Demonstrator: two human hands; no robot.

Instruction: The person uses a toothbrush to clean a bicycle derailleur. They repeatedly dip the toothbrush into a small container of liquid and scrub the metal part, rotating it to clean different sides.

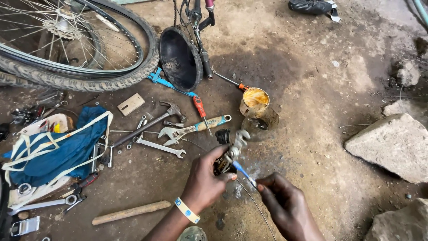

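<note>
Nearest the camera, the right hand (285,203) comes in from about 5 o'clock, its fingers pinched around a thin blue-handled tool (243,172) whose tip points up toward 11 o'clock. A thin wire (258,207) trails down from there toward 6 o'clock. Just beside it, at 9 o'clock of the right hand, the left hand (206,180), with a pale wristband (187,210), is clenched around a small metal bicycle part (232,151), which sticks up out of the fist; the tool's tip meets this part. Both hang over the dirt floor (312,80).

Farther out, at 10 o'clock from the hands, lie an adjustable wrench (194,128), an open-ended spanner (160,146), a hammer (149,122) and a red-handled screwdriver (200,109). At 12 o'clock stand a tin of yellowish grease (254,100) and a darker jar (261,121) touching it. A wooden stick (131,212) lies at 8 o'clock, and a blue cloth bag (62,149) with pale straps at 9 o'clock.

Farthest, a bicycle wheel (84,58) fills 10 to 11 o'clock, a black bicycle saddle (180,60) sits near 12, and grey stones (394,145) rest at 3 o'clock.
</note>
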